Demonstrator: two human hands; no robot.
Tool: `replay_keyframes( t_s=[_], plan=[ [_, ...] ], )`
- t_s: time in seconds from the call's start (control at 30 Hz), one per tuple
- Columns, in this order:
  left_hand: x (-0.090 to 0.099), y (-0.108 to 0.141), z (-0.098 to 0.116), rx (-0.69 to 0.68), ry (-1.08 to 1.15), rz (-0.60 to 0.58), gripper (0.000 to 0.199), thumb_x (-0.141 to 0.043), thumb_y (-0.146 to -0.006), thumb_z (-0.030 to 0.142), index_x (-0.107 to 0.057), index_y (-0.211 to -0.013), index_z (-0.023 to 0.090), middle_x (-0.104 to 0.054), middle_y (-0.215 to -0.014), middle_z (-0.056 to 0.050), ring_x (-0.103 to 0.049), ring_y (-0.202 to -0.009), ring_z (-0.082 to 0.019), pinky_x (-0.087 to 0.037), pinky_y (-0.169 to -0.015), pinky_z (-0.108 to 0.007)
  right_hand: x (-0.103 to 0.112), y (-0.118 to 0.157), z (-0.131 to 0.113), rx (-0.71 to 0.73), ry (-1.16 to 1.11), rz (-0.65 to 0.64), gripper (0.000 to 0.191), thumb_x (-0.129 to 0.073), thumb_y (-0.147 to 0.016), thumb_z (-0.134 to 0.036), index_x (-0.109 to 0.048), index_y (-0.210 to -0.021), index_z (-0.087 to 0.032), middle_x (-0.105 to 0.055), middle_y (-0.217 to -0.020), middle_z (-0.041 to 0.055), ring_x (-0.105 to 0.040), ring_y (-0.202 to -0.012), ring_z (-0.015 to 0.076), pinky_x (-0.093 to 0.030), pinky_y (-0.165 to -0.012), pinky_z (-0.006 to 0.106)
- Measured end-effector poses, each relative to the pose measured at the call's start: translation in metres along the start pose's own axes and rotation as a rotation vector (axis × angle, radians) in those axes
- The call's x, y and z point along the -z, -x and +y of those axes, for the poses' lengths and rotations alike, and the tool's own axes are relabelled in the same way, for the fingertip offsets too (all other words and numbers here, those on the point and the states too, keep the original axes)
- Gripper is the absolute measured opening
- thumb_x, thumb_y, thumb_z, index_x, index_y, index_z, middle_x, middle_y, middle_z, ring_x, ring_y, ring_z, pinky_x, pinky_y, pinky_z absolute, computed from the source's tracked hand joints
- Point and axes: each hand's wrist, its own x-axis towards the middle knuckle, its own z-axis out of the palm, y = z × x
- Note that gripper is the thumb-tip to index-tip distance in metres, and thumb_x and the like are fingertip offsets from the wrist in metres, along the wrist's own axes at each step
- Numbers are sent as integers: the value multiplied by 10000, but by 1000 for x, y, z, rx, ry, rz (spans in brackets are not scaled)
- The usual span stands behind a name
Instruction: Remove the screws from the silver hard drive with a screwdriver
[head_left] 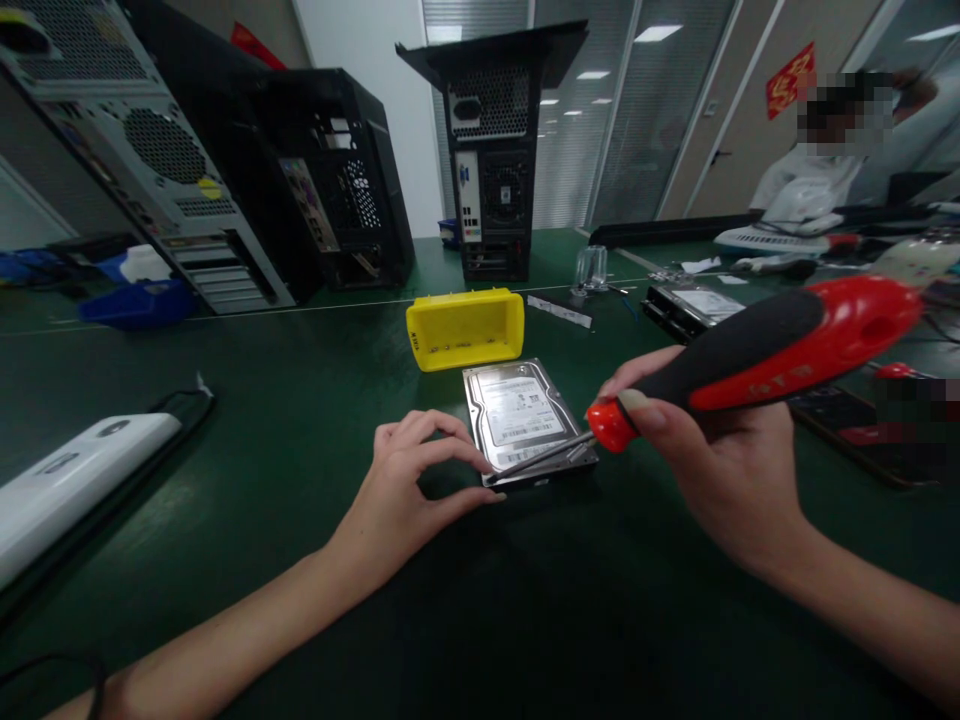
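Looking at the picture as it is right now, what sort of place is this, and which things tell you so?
Probably an electronics repair workshop or a computer teardown bench: opened computer cases stand at the back, a hard drive lies on the green worktop, and the right hand holds a screwdriver.

Both hands reach forward, thumbs and fingers bent.

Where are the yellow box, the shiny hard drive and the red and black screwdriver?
Yellow box (466, 309): head view, on its inside back wall.
Hard drive (523, 412): head view, on the white label on its top.
Screwdriver (739, 345): head view, on its thick handle.
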Motion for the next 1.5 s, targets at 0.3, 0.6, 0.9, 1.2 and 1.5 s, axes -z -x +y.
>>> replay_keyframes(
  t_s=[0.3, 0.6, 0.9, 1.2, 1.5],
  plan=[
    [-1, -3, 1, 79, 68, -46, 111, -741, -743, 326, -692, -830, 278, -588, -973, 2, -519, -983, -235, -327, -860, -402, -2, -7, -3, 18, 23, -34, 79, -664, -779, -283, -630, -753, -216, -662, -711, -70, -634, -644, 33, -519, -610, 74],
    [-4, -5, -1, 175, 170, -71, 120, -762, -713, 354, -731, -800, 277, -563, -988, -21, -496, -1009, -254, -328, -892, -452, -3, -24, -11, -154, -56, -180, 191, -648, -789, -343, -636, -816, -154, -659, -689, -13, -629, -605, 77, -528, -535, 146],
    [-6, -4, -4, 148, 249, -52, 121, -770, -711, 318, -729, -804, 253, -576, -966, -17, -508, -1004, -239, -379, -876, -406, -23, -64, -9, -131, -251, -557, 400, -630, -807, -338, -500, -1129, -141, -635, -807, 3, -487, -474, 24, -379, -360, 124],
    [-7, -4, -5, 137, 247, -70, 118, -755, -725, 337, -710, -770, 237, -573, -978, -8, -501, -1023, -235, -362, -916, -417, -40, -76, -17, -37, -338, -821, 265, -581, -824, -166, -470, -1064, -161, -597, -853, -5, -562, -621, 49, -491, -546, 172],
    [-5, -6, -4, 128, 254, -103, 126, -734, -744, 338, -702, -783, 223, -594, -1003, -16, -514, -1045, -245, -369, -935, -432, -47, -74, -16, 17, -217, -651, 473, -734, -689, -379, -514, -1063, -187, -627, -948, 37, -623, -793, 154, -520, -623, 273]
  ],
)
